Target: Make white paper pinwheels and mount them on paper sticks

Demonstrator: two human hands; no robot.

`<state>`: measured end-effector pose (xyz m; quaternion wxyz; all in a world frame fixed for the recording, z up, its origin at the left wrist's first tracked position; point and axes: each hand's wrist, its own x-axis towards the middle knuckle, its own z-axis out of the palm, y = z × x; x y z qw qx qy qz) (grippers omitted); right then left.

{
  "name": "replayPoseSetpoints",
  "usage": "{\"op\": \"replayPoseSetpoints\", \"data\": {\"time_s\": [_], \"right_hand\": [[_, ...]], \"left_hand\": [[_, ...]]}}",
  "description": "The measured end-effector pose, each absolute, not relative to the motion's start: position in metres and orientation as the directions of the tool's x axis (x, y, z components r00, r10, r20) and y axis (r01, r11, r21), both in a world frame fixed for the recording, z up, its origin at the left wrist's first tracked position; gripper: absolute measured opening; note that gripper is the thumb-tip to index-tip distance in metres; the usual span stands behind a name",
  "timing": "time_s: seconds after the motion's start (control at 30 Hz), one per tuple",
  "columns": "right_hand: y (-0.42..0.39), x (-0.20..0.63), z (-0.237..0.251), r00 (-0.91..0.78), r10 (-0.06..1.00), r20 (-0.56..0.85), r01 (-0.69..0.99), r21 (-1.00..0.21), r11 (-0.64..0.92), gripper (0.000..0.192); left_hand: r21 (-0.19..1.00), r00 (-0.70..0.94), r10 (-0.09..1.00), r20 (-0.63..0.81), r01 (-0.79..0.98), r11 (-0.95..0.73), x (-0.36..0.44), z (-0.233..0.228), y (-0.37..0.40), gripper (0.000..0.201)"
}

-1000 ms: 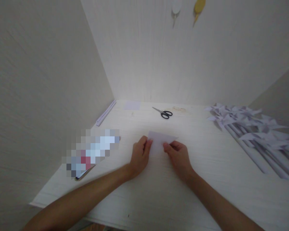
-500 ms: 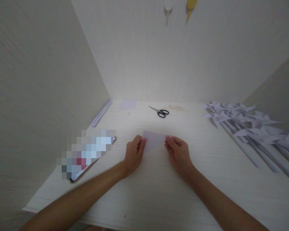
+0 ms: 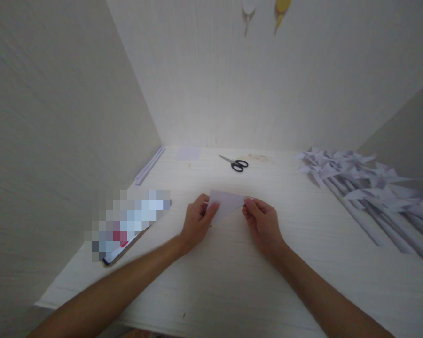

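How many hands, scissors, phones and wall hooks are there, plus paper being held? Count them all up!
Hands: 2 (left hand, right hand)
Held paper: 1
Scissors: 1 pair
Phone: 1
Wall hooks: 2 (white hook, yellow hook)
Total: 7

Sheet (image 3: 227, 203): smooth matt paper. Pinwheels (image 3: 373, 193): paper, matt. Scissors (image 3: 235, 163): metal, plastic-looking grips. Tabletop (image 3: 232, 281): faintly wood-grained.
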<state>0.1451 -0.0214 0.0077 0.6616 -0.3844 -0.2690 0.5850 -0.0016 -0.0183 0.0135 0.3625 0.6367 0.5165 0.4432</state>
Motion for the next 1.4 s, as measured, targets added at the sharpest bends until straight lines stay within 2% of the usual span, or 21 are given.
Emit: {"op": "replayPoseSetpoints", "data": {"time_s": [0.07,0.17,0.33,0.6,1.0,1.4], "right_hand": [[-0.0214,0.1450,0.0073,0.169,0.981,-0.094,-0.565,-0.825,0.018,0.008],[-0.0212,0.1448,0.0071,0.166,0.981,-0.097,-0.561,-0.828,0.013,0.008],[-0.0208,0.1446,0.0083,0.175,0.977,-0.120,-0.553,-0.833,-0.004,0.008],[-0.0217,0.1445,0.0083,0.167,0.981,-0.103,-0.571,-0.821,0.011,0.007],[-0.0212,0.1456,0.0097,0.166,0.979,-0.116,-0.601,-0.799,0.008,0.009],[-0.0209,0.1486,0.0053,0.165,0.986,-0.026,-0.531,-0.845,0.066,0.009]], "left_hand": [[0.967,0.110,0.990,0.085,0.230,-0.109,-0.0009,0.0144,-0.0171,0.028],[0.981,0.159,0.987,0.024,0.185,-0.054,-0.0004,0.0147,-0.0161,0.031],[0.949,0.183,0.981,0.063,0.293,-0.116,-0.0011,0.0155,-0.0176,0.041],[0.914,0.169,0.980,0.107,0.370,-0.163,-0.0019,0.0161,-0.0192,0.043],[0.901,0.177,0.975,0.136,0.388,-0.196,-0.0021,0.0178,-0.0198,0.043],[0.917,0.191,0.976,0.101,0.363,-0.166,-0.0023,0.0147,-0.0196,0.040]]}}
